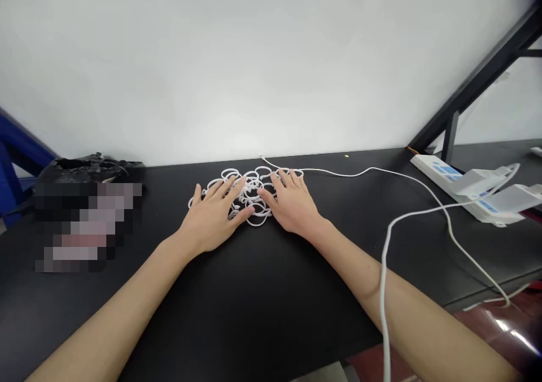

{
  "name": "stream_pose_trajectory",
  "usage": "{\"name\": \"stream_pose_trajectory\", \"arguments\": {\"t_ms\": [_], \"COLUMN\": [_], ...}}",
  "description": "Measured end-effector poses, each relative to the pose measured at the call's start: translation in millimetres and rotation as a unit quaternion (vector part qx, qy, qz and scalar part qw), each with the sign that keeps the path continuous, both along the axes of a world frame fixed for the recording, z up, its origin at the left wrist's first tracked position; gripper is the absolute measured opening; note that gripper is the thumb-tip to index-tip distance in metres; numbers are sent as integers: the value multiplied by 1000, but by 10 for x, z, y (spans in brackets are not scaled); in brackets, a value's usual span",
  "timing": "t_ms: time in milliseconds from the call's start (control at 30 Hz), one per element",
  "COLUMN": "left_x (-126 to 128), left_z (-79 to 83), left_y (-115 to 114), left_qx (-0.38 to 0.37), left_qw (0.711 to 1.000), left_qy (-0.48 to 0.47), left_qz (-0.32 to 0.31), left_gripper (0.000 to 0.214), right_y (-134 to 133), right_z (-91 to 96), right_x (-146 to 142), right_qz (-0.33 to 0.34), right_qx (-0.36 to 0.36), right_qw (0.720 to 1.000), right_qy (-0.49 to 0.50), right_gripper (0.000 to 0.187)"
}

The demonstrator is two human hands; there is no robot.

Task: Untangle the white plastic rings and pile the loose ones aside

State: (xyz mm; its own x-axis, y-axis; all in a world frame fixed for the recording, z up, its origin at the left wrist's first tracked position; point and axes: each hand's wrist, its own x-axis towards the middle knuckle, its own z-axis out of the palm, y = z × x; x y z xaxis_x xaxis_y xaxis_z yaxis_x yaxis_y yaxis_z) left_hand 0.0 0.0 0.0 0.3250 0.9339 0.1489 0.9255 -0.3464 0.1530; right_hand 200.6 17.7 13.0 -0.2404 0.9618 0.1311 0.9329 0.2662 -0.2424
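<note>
A tangle of thin white cable loops (253,187) lies on the black table (262,291) near the wall. My left hand (214,215) rests flat on the left side of the tangle, fingers stretched out and spread. My right hand (292,201) lies flat on the right side, fingers also spread over the loops. Both hands press on the cable and grip nothing. A strand of the white cable (359,173) runs from the tangle off to the right.
A white power strip (461,187) with white adapters plugged in sits at the right. A white cord (385,269) hangs over my right forearm and off the table's front edge. A black bag (84,170) lies at the left. A dark diagonal frame bar (478,77) rises at right.
</note>
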Motion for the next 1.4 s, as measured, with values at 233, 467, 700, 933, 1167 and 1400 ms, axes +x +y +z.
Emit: {"name": "stream_pose_trajectory", "arguments": {"t_ms": [233, 467, 700, 933, 1167, 1400], "left_x": [129, -18, -344, -372, -384, -409], "left_z": [-6, 33, 16, 51, 111, 123], "left_y": [129, -81, -200, -169, -196, -156], "left_qx": [16, 139, 68, 43, 36, 99], "left_qw": [999, 987, 987, 989, 990, 987], "left_qy": [-19, -37, -18, -20, -38, -61], "left_qz": [-23, 73, 145, 139, 132, 115], "left_gripper": [70, 58, 46, 41, 26, 17], "right_y": [48, 46, -132, -476, -549, -567], "right_z": [-34, -38, 73, 216, 139, 146], "right_x": [-6, 9, -45, -267, -331, -323], "right_qz": [36, 20, 65, 281, 342, 323], "right_qx": [27, 40, 123, 119, 48, 21], "right_qw": [999, 999, 989, 947, 938, 943], "right_qy": [28, 8, 47, 103, 15, 72], "right_gripper": [72, 75, 60, 31, 32, 31]}}
